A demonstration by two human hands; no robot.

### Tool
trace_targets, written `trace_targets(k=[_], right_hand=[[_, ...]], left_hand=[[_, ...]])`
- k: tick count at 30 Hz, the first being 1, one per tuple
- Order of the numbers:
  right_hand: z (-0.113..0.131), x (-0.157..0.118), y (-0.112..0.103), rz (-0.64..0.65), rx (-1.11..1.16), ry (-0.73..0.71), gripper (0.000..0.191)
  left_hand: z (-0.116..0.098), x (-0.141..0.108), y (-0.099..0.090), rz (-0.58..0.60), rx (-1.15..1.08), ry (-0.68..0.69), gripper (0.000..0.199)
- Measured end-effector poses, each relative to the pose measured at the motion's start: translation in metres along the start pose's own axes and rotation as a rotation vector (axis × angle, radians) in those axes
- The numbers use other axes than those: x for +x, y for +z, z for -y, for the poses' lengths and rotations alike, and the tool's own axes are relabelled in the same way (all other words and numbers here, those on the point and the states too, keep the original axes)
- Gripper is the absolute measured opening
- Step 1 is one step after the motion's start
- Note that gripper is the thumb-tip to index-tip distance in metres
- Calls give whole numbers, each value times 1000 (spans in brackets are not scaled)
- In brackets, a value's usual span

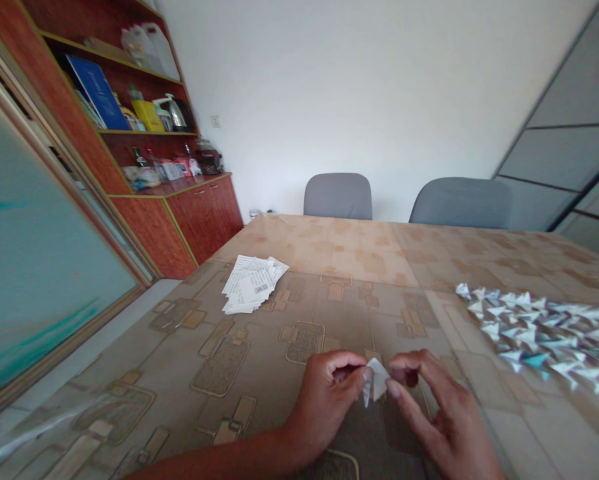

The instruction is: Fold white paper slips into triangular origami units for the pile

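A small piece of folded white paper [378, 379], with a pointed top and a narrow flap on its left side, is held just above the near part of the table. My left hand [324, 393] pinches its left side between thumb and curled index finger. On the other side is my right hand [442, 407], its thumb tip at the paper's right edge. The index finger of that hand is bent and stands apart from the thumb, with a gap between them. The remaining right fingers are partly hidden.
Printed paper slips [252, 285] lie in an overlapping pile at left. Many small folded paper pieces [544, 330] cover the right side of the patterned table [324, 307]. Two grey chairs [337, 195] stand behind the far edge; a red-brown cabinet [199, 217] is at back left.
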State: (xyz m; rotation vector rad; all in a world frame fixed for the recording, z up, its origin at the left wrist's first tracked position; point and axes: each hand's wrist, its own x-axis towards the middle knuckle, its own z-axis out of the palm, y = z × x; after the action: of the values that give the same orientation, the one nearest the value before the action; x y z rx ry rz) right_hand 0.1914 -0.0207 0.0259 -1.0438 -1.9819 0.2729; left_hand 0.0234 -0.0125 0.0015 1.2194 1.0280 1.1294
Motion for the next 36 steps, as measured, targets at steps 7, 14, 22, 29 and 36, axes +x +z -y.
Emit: trace_targets(k=[7,14,22,29,36], right_hand=[[3,-1,5,14,89,100,17],[-4,0,7,66,313,230,24],[-9,0,9,98,466,306,28],[-14,-3,14,133,490,306,18],[-13,-3,14,133,410,321,19]], left_hand=[[1,1,0,-18,-51,-35,31],[-4,1,-1,-30,-56,-67,30],[-9,1,-1,-6,-42,-37,23],[-4,-1,0,6,12,-15,21],[-4,-2,0,32,-18,-36,25]])
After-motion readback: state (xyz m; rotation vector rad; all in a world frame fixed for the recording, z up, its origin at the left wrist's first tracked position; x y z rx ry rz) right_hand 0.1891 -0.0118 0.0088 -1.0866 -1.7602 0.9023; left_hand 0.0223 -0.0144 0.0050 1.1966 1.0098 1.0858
